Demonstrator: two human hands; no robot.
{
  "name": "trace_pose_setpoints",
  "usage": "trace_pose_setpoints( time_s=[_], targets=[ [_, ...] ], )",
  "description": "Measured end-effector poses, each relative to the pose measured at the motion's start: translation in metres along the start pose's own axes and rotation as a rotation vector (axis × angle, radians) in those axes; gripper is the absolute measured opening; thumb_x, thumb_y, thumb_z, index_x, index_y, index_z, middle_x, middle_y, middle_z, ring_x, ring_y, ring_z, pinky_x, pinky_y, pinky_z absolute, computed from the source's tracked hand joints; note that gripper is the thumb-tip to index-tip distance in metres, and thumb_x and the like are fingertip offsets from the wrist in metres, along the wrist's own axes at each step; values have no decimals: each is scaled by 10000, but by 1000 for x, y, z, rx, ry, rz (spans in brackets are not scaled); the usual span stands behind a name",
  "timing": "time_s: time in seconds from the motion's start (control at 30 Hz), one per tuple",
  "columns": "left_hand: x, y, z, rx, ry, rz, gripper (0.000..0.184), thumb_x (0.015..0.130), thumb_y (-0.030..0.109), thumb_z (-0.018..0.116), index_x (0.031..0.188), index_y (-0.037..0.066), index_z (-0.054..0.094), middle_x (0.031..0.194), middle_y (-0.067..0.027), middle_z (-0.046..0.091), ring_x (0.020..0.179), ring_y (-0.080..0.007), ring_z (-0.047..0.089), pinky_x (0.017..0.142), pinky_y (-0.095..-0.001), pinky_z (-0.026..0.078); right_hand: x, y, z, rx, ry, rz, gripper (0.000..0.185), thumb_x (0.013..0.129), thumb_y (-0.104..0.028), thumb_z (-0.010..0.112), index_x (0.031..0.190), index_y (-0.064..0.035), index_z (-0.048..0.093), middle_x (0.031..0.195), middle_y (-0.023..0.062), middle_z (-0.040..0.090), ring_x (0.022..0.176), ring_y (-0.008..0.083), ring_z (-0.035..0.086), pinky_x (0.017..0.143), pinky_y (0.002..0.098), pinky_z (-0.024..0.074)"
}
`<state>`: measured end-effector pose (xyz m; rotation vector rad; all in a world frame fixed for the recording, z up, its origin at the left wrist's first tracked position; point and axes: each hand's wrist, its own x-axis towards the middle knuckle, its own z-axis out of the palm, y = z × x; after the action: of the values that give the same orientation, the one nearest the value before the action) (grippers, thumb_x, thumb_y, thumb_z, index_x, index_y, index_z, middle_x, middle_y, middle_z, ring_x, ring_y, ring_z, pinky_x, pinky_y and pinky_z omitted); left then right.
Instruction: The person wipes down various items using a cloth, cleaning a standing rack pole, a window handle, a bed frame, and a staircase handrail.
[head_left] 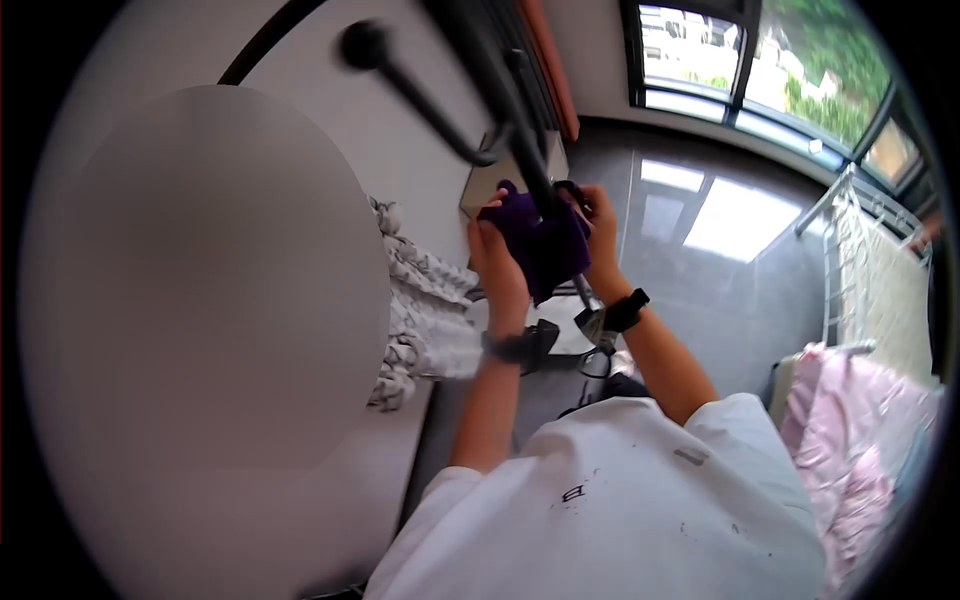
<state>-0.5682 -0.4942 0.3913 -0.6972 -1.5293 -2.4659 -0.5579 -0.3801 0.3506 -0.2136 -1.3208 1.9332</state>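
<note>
A dark purple cloth (540, 245) is stretched between my two hands beside a dark metal pole (500, 95) that looks like part of a coat stand. My left hand (493, 255) grips the cloth's left side, with the thumb on its near face. On the other side, my right hand (600, 225) has its fingers curled around the upper right edge. The pole's lower part meets the cloth; whether the cloth goes all the way around it I cannot tell. A hook with a round knob (362, 45) sticks out from the pole at upper left, blurred.
Patterned white fabric (430, 320) hangs at the left against a pale wall. Below my hands is the stand's white base (565, 325). To the right stand a white metal bed frame (832, 270) and pink bedding (835, 420). Windows (740, 60) are at the back.
</note>
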Motion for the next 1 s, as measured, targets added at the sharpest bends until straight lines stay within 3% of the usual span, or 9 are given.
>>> trace_pose_setpoints(
  time_s=[0.07, 0.13, 0.27, 0.5, 0.63, 0.7, 0.77, 0.83, 1.0],
  targets=[
    [-4, -42, -1, -8, -30, -250, 357, 1013, 354, 429, 1166, 37, 491, 1211, -129, 578, 1108, -221, 551, 992, -366, 424, 10, 19, -13, -74, 31, 136, 162, 889, -140, 667, 929, -19, 567, 842, 85, 638, 775, 103, 598, 686, 249, 472],
    [5, -48, 18, 244, -46, -140, 377, 995, 367, 394, 1137, 39, 512, 1047, -105, 628, 1008, -219, 580, 936, -365, 458, 20, 20, -27, -278, -77, 55, 190, 861, -154, 678, 934, -14, 571, 828, 148, 644, 765, 180, 627, 698, 294, 485],
    [40, 4, 75, -74, 135, -263, 408, 916, 428, 366, 954, 67, 552, 876, -98, 615, 883, -226, 593, 846, -382, 494, 37, -17, 3, -73, 37, -100, 192, 845, -158, 656, 902, -2, 562, 824, 197, 585, 747, 372, 571, 676, 366, 466],
    [22, -116, -8, -32, 63, -394, 401, 920, 395, 389, 882, 42, 576, 879, -101, 604, 858, -264, 590, 846, -397, 502, 17, 94, -20, -380, -7, 53, 161, 856, -158, 598, 939, -44, 521, 888, 190, 572, 845, 403, 581, 705, 435, 475],
    [-21, -213, -85, 460, 44, -514, 323, 1000, 343, 455, 846, 76, 551, 834, -56, 604, 790, -169, 543, 770, -300, 446, -4, 199, -91, -981, -384, 156, 121, 882, -146, 526, 971, -74, 490, 898, 192, 599, 823, 417, 594, 681, 508, 472],
    [-27, -218, -108, 1099, -240, -465, 432, 1009, 373, 445, 862, -25, 521, 722, -99, 505, 693, -152, 431, 653, -350, 415, -15, 216, -115, -951, -315, 117, 175, 890, -175, 566, 922, -30, 472, 848, 229, 583, 798, 448, 555, 684, 526, 432],
    [-32, -222, -121, 972, -252, -502, 454, 1010, 366, 438, 846, -47, 531, 693, -96, 487, 702, -163, 447, 673, -376, 425, 5, 186, -118, -793, -228, 41, 221, 902, -197, 582, 884, -14, 459, 844, 245, 559, 800, 466, 524, 667, 505, 409],
    [-36, -184, -95, 865, -141, -412, 351, 995, 309, 473, 893, -24, 520, 746, -32, 488, 718, -128, 444, 666, -325, 420, 39, 127, -101, -589, -134, -44, 219, 889, -176, 621, 860, -3, 490, 795, 229, 552, 726, 432, 507, 640, 452, 419],
    [-28, -46, -53, 783, -420, -518, 340, 801, 262, 777, 894, 24, 552, 767, -43, 585, 727, -97, 520, 647, -288, 455, 105, -57, -31, -133, -54, -74, 118, 890, -53, 647, 942, -24, 545, 759, -5, 545, 651, 44, 505, 548, 197, 412]
  ],
)
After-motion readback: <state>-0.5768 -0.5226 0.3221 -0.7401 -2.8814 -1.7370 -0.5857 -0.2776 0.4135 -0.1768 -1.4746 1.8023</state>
